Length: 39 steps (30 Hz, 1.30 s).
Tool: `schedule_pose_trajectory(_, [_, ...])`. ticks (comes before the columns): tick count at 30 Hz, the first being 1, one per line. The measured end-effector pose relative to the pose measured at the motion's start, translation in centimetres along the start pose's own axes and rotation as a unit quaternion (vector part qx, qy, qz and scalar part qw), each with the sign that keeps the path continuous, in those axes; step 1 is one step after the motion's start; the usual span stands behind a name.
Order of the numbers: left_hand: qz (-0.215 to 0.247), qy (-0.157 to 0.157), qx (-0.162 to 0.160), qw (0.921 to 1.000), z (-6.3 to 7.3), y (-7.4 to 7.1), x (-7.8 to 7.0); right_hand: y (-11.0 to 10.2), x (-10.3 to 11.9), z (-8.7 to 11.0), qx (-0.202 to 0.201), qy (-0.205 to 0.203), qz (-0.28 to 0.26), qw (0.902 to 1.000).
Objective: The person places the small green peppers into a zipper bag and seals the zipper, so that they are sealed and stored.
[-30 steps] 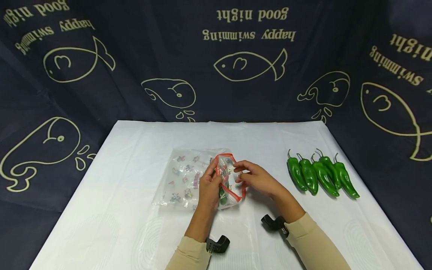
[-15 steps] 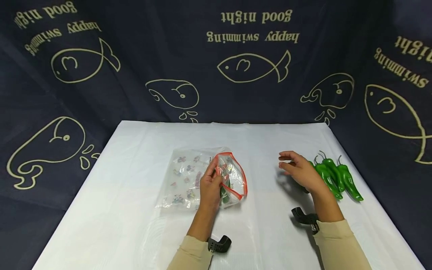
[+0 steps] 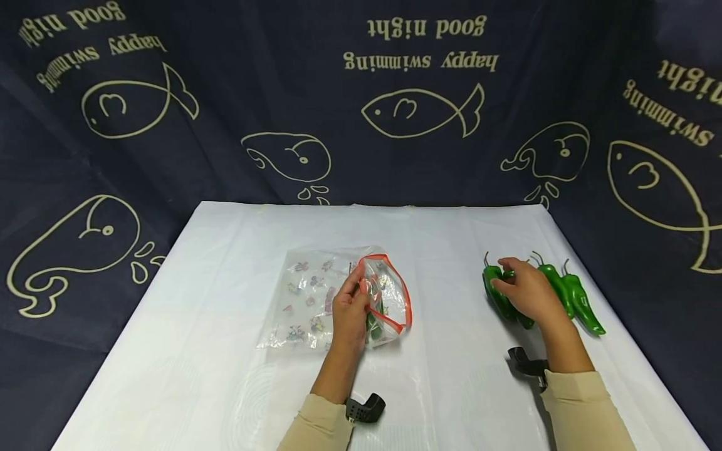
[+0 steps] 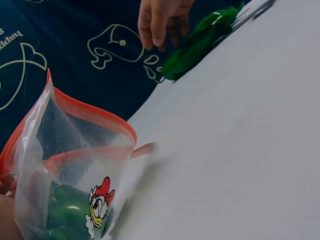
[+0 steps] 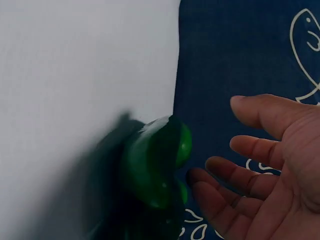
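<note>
My left hand (image 3: pixel 350 313) pinches the rim of a clear zip bag (image 3: pixel 307 300) with a red zip edge and cartoon prints. The bag's mouth gapes toward the right. Inside it, green peppers (image 4: pixel 67 212) show through the plastic in the left wrist view. Over on the right, my right hand (image 3: pixel 527 289) hovers above a row of green peppers (image 3: pixel 581 304), covering part of them. Its fingers are spread and loosely bent, with nothing between them in the right wrist view. The nearest pepper (image 5: pixel 155 165) there lies just beside the fingertips, apart from them.
A white cloth covers the table (image 3: pixel 445 244). Behind and at both sides hangs a dark blue curtain (image 3: pixel 417 169) with fish and whale drawings. Each wrist wears a black camera, such as the left wrist camera (image 3: pixel 366 408).
My right hand has left the bag's mouth and moved right, to above the peppers. My left hand stays at the bag's rim, and the bag has hardly moved.
</note>
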State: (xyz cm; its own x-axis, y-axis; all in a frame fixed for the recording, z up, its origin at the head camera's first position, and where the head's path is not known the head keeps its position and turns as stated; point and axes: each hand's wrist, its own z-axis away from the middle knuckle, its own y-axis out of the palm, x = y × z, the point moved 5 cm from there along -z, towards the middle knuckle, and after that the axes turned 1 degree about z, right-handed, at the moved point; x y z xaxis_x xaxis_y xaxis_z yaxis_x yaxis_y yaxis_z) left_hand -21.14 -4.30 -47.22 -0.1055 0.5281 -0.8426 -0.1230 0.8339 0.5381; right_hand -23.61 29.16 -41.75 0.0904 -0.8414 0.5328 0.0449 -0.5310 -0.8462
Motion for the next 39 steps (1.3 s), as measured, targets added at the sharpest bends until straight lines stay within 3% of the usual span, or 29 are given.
schedule_pose_trajectory(14, [0.003, -0.009, -0.009, 0.9999, 0.1, 0.0, -0.1, 1.4, -0.7, -1.1, 0.006, -0.008, 0.081, 0.9966])
schedule_pose_trajectory(30, [-0.006, -0.012, -0.020, 0.9997, -0.1, -0.1, 0.2, 2.1, -0.5, -1.2, 0.001, -0.017, 0.097, 0.9951])
schedule_pose_trajectory(39, [-0.017, -0.013, -0.019, 0.9996, 0.0, -0.1, 0.0, 2.0, -0.4, -1.6, 0.038, -0.019, 0.076, 0.9962])
